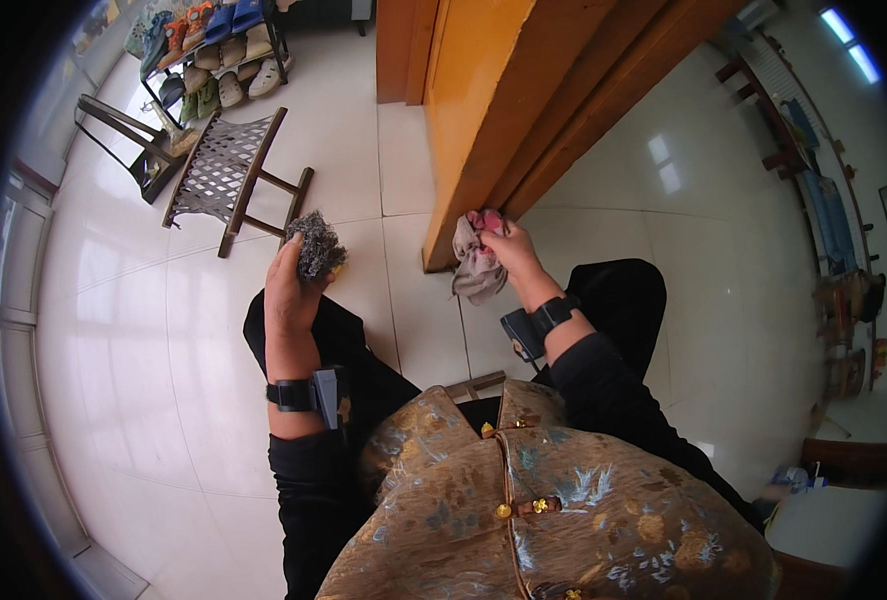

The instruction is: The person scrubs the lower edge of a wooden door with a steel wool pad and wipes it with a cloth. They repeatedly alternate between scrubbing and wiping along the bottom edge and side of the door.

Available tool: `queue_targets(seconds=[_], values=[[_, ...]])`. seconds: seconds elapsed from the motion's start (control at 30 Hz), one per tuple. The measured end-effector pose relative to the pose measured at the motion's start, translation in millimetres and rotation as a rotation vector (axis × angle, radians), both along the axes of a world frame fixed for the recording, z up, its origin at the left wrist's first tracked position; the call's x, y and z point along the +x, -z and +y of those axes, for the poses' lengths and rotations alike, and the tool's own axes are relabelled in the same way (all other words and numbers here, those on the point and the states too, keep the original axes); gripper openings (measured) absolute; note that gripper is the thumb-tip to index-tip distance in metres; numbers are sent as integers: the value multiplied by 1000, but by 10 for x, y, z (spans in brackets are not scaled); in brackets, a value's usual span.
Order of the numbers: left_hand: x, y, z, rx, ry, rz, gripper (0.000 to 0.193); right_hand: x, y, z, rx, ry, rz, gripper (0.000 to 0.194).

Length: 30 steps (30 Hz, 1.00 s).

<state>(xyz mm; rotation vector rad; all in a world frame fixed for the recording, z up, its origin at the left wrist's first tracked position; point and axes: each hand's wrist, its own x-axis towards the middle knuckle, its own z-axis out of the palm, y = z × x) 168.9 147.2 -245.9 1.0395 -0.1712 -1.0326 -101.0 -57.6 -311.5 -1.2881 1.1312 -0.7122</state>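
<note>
In my left hand is a grey steel wool scouring pad, held up over the tiled floor, away from the wood. A bit of something yellow shows at its lower edge, mostly hidden. My right hand grips a crumpled greyish-pink cloth, which lies against the lower part of an orange-brown wooden door frame. The cloth's loose end hangs below my fingers, and its contact with the wood is partly covered by the hand.
A folding stool with a woven seat stands at the left, beside a long-handled dustpan. Farther back is a shoe rack with several pairs of shoes. Pale glossy tiles cover the floor. A white-topped table is at the lower right.
</note>
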Motion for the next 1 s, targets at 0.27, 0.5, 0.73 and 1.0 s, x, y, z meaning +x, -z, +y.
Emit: queue_targets(seconds=[0.27, 0.5, 0.73, 1.0], values=[[-42, 70, 34, -57, 29, -132, 31, -302, -2756, -63, -1254, 170, -93, 39], [-31, 37, 71, -116, 48, -150, 26, 193, -2890, -177, -1950, 324, 334, 48], [-87, -44, 70, -6, 22, -60, 33, -14, -1578, -124, -1525, 145, 429, 55], [-58, 2, 17, 15, 40, -30, 33, 7, 205, 51, -532, 152, 206, 26]])
